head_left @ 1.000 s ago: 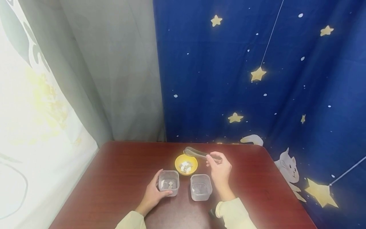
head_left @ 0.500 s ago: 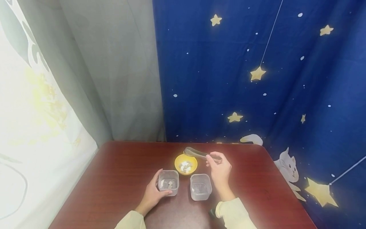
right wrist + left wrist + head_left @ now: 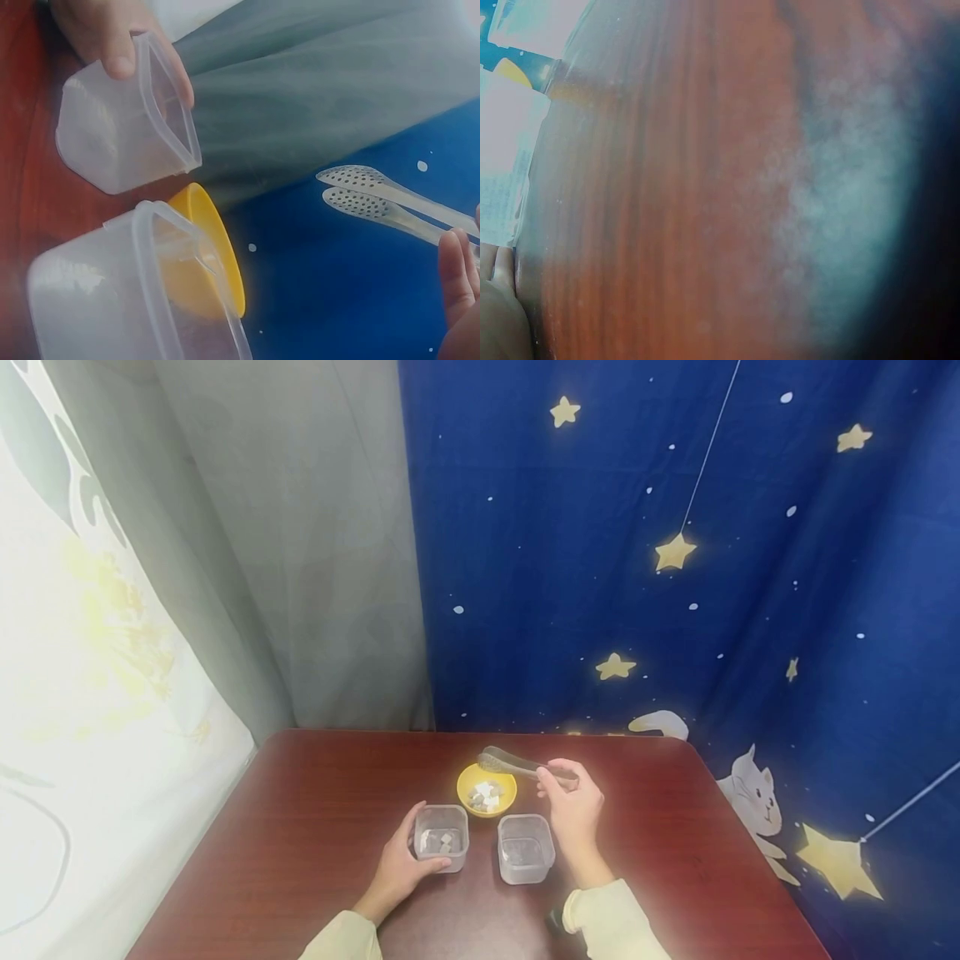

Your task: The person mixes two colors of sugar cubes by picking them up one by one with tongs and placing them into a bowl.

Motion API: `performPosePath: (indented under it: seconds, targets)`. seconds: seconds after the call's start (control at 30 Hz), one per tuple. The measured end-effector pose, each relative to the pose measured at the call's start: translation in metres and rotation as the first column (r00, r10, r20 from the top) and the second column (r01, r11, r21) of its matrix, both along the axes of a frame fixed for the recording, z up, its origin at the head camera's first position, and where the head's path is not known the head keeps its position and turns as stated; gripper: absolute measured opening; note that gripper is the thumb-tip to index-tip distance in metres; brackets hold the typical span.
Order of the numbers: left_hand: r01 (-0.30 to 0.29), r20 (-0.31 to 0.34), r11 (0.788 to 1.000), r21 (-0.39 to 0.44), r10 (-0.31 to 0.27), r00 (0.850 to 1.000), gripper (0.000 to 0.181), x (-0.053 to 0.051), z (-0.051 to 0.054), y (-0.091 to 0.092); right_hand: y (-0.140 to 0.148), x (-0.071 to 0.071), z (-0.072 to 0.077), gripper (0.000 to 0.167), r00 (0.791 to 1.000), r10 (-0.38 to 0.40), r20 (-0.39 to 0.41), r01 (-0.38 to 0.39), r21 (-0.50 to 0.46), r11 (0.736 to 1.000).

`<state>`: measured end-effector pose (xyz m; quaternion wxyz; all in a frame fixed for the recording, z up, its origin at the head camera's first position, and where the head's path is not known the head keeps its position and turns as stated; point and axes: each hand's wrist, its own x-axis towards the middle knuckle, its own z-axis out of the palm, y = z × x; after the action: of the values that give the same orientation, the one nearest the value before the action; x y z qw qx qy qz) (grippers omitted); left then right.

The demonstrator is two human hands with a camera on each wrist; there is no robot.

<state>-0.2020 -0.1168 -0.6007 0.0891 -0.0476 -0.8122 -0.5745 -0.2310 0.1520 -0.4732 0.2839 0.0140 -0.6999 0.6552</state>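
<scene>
On the near left, my left hand [image 3: 397,862] grips a clear square plastic container [image 3: 450,812], thumb along its near side and fingers round the left. A few small pale cubes [image 3: 446,841] lie inside. My right hand [image 3: 579,806] pinches metal tongs [image 3: 517,763] above the far rim of a yellow bowl [image 3: 467,778], which holds several white and greyish cubes [image 3: 486,797]. Seen from the right wrist, the perforated tong heads [image 3: 360,178] are slightly apart, with nothing visible between them. A second clear container [image 3: 527,873] stands near the right forearm; I see no cubes in it.
Everything stands on a dark red wooden table [image 3: 337,793] with rounded far corners. Behind it hang a grey curtain [image 3: 337,568] and a blue star-patterned curtain [image 3: 525,568]. A bright white patterned curtain [image 3: 90,735] hangs at the left. A small dark object [image 3: 555,920] lies beside the right sleeve.
</scene>
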Motion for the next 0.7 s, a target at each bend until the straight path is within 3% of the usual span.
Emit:
performPosePath:
  seconds: [0.3,0.53,0.7]
  targets:
    - [0.002,-0.006,1.000,0.005,-0.002,1.000,0.110,0.001,0.000,0.000,-0.012,0.009,0.001,0.021,0.990,0.071,0.122,-0.068,-0.031,0.997]
    - [0.000,0.000,1.000,0.000,0.000,1.000,0.109,0.001,0.000,0.000,-0.028,0.032,0.024,0.019,0.984,0.125,0.130,-0.129,0.026,0.991]
    - [-0.004,0.013,1.000,-0.013,0.005,1.000,0.110,0.001,0.001,0.000,-0.031,0.036,0.023,0.017,0.981,0.137,0.137,-0.140,0.018,0.990]
